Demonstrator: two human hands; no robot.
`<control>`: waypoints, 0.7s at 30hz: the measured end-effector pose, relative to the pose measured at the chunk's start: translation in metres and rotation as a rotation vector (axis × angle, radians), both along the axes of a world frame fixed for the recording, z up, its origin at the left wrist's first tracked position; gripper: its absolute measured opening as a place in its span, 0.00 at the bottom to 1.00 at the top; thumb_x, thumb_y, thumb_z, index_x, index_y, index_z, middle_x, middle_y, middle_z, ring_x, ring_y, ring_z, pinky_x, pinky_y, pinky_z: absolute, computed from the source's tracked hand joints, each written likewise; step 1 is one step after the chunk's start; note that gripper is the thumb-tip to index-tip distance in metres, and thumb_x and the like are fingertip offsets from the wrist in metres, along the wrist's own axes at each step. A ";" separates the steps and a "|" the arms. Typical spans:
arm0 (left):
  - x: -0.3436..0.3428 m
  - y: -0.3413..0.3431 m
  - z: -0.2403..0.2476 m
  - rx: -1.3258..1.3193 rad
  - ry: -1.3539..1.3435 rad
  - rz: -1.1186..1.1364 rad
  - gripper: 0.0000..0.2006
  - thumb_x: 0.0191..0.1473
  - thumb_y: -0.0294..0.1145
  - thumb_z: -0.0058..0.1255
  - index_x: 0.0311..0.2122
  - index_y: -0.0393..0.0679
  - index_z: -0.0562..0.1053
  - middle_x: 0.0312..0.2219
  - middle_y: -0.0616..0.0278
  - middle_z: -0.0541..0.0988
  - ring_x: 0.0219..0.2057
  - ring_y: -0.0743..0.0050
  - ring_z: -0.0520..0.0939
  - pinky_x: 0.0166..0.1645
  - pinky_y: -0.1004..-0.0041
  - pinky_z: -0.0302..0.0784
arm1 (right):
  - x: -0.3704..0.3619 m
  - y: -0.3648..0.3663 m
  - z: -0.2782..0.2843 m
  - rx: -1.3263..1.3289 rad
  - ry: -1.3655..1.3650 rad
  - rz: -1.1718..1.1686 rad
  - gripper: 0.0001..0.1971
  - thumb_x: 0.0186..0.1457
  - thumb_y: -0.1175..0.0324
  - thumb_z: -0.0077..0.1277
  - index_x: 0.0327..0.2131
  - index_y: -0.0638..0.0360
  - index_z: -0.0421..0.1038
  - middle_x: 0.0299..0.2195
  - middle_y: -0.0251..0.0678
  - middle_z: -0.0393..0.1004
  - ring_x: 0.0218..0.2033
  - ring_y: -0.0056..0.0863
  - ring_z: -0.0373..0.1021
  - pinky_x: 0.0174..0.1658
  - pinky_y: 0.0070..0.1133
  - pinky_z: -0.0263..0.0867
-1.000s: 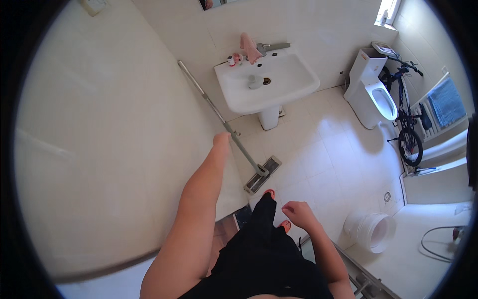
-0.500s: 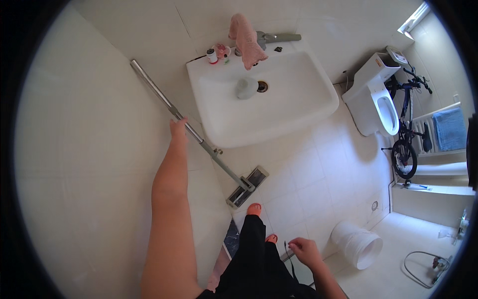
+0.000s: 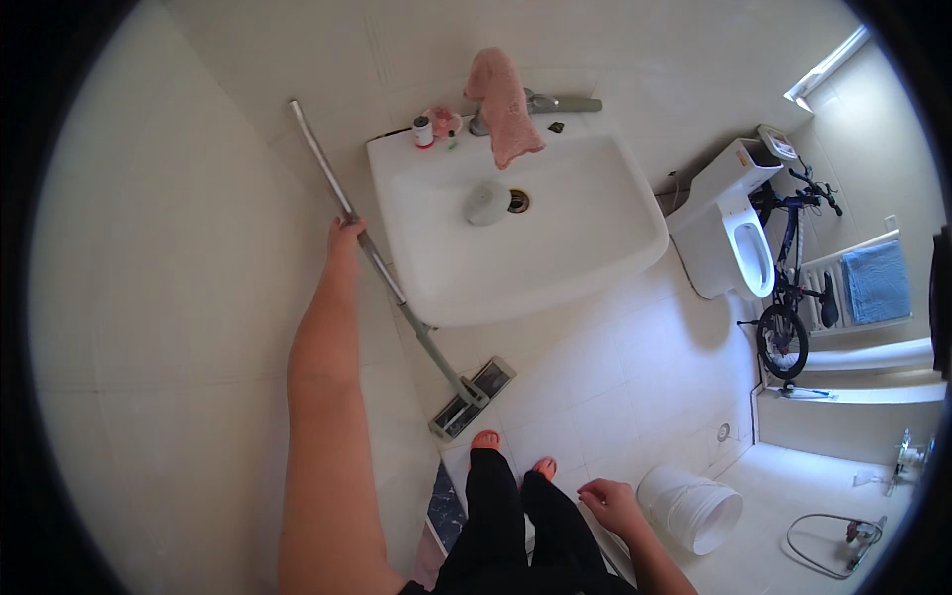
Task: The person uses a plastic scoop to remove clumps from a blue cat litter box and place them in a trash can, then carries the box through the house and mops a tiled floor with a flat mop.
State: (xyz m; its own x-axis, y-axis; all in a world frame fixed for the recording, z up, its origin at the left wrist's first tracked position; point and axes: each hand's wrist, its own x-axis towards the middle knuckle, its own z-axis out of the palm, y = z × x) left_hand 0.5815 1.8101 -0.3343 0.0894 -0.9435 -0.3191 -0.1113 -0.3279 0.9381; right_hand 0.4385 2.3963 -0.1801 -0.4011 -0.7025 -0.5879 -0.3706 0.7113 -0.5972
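Observation:
A flat mop leans across the left side, its silver-and-grey pole [image 3: 319,159] slanting down to a rectangular head [image 3: 473,399] on the floor. My left hand [image 3: 347,234] is closed round the middle of the pole, beside the washbasin's left edge. My right hand [image 3: 612,505] hangs low in front of me with its fingers curled in; nothing shows in it. A white bucket [image 3: 662,496] stands just to its right. My feet in red sandals [image 3: 544,466] are close behind the mop head.
The white washbasin [image 3: 535,268] holds a pale round object [image 3: 487,204] by its drain. A pink cloth [image 3: 504,109] drapes over the tap. To the right are a toilet [image 3: 716,230], a folding bike [image 3: 783,337] and a blue towel [image 3: 877,283] on a rack. A shower hose [image 3: 808,565] lies lower right.
The mop pole stands a little steeper, and its head has shifted slightly left and nearer my feet. A dark cord seen beside my right fingertips no longer shows. The view has shifted slightly.

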 end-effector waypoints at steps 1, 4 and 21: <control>0.004 -0.005 0.012 0.008 -0.055 -0.150 0.14 0.46 0.32 0.55 0.36 0.35 0.68 0.27 0.62 0.74 0.33 0.72 0.74 0.37 0.74 0.67 | -0.002 0.011 -0.005 0.054 0.027 -0.018 0.07 0.47 0.68 0.53 0.31 0.59 0.75 0.22 0.40 0.76 0.23 0.28 0.73 0.31 0.22 0.68; 0.018 -0.021 0.003 -0.106 -0.145 -0.129 0.10 0.48 0.31 0.53 0.32 0.37 0.67 0.23 0.64 0.72 0.27 0.75 0.74 0.32 0.76 0.68 | -0.004 0.019 -0.008 0.071 0.033 -0.016 0.07 0.47 0.67 0.53 0.29 0.59 0.75 0.22 0.40 0.75 0.23 0.31 0.73 0.30 0.24 0.68; -0.078 0.435 0.118 -0.586 -0.380 -0.747 0.14 0.40 0.34 0.59 0.33 0.42 0.73 0.40 0.50 0.72 0.40 0.59 0.75 0.43 0.67 0.70 | -0.072 -0.114 0.168 -0.874 -0.516 -0.379 0.04 0.46 0.80 0.48 0.22 0.63 0.64 0.21 0.37 0.70 0.24 0.21 0.67 0.45 0.25 0.63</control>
State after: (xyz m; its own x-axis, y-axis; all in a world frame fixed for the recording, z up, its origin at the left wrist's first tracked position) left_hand 0.5035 2.2453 -0.2161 -0.5864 -0.7984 0.1370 -0.4229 0.4460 0.7888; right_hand 0.3670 2.2826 -0.0121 -0.5280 -0.8428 -0.1039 0.2250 -0.0209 -0.9741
